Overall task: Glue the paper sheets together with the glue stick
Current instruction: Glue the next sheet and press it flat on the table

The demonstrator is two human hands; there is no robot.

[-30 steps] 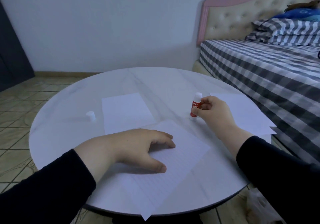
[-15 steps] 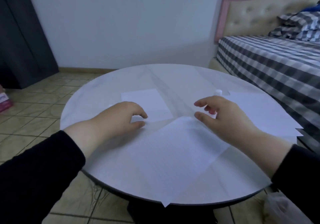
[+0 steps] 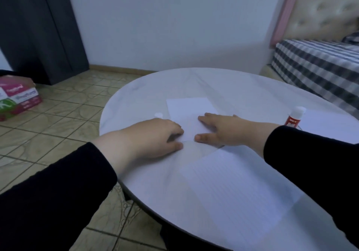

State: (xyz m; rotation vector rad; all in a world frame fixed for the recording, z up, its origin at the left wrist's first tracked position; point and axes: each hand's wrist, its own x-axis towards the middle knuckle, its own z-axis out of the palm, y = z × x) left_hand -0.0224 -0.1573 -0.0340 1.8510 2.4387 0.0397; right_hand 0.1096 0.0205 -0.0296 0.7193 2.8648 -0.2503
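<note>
Small paper sheet (image 3: 189,113) flat on the table (image 3: 223,83), left hand (image 3: 155,137) pinching its near corner, right hand (image 3: 219,129) spread flat on it. Glue stick (image 3: 293,117) standing off to the right, cap off. Best to lift slowly, both sides level, no creases.

A round white marbled surface (image 3: 223,83) stood at the centre of the room. At ten o'clock a dark wardrobe (image 3: 38,29) rose against the pale wall (image 3: 165,17). At nine o'clock a pink and green cardboard box (image 3: 17,97) sat on the beige tiled floor (image 3: 58,115). At two o'clock a bed (image 3: 318,64) with a grey checked cover stood under a tufted cream headboard (image 3: 322,16) edged in pink.
</note>
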